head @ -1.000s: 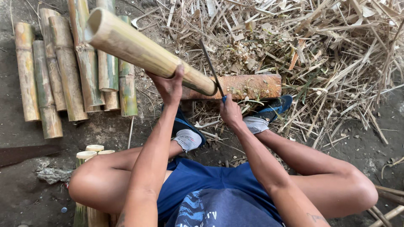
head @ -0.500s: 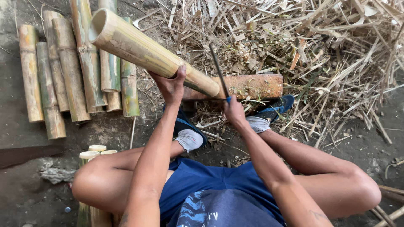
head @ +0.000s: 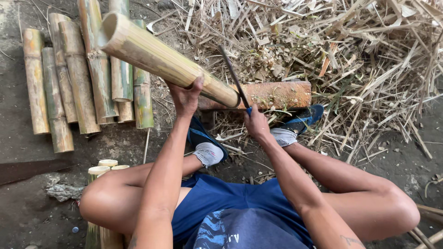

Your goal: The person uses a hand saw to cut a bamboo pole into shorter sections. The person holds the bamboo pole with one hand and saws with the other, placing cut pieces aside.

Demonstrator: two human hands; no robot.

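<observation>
Your left hand grips the underside of a thick, pale yellow-green bamboo pole, which slants up toward ten o'clock with its lower end resting on a reddish-brown wooden block on the ground. Your right hand is closed around the blue handle of a dark, narrow blade, its edge against the pole's lower end. Cut bamboo lengths lie at nine o'clock; dry bamboo shavings pile up at one o'clock.
</observation>
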